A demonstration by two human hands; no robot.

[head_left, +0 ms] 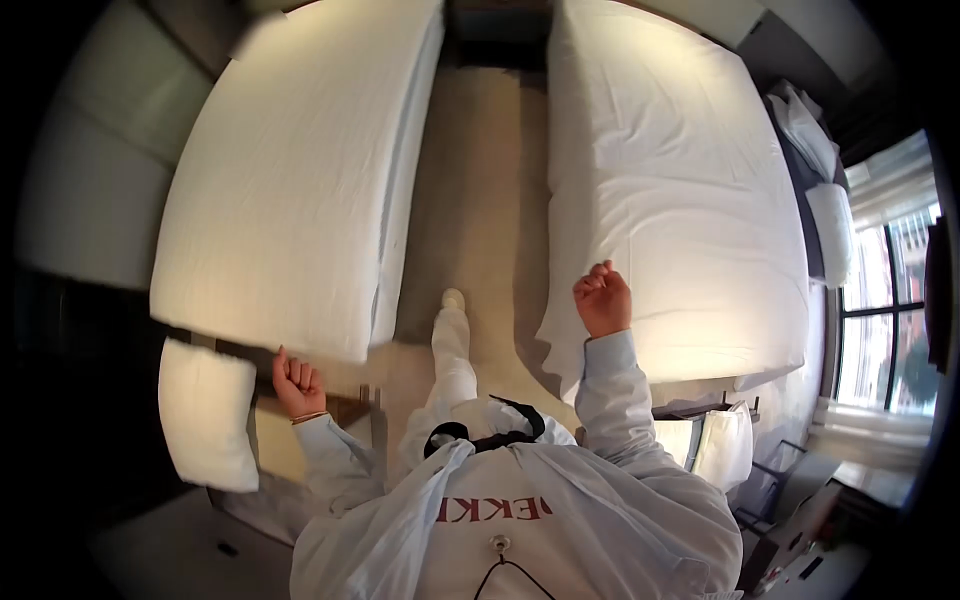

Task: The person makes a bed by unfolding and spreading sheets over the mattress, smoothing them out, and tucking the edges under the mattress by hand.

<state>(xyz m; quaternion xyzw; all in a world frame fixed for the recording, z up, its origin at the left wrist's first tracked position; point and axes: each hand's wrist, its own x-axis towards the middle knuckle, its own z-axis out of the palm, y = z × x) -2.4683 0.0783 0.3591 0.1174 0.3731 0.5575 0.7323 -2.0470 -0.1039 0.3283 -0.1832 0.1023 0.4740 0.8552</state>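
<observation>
My left hand [297, 385] is loosely closed with nothing visible in it, just off the foot end of the left bed [290, 190], which has a smooth white sheet. A thin band circles that wrist. My right hand [605, 300], its fingers curled in and empty as far as I can see, is over the near left corner of the right bed [690, 200]. Wrinkles run across the white sheet on this bed, and its side hangs loose toward the floor. Whether the hand touches the sheet is hard to tell.
A floor aisle [475, 180] runs between the beds, with my foot in it. A white pillow [207, 415] lies at the lower left. White pillows [830, 235] rest on a dark seat by the window [885, 320]. Another white bundle [722, 445] and a rack stand lower right.
</observation>
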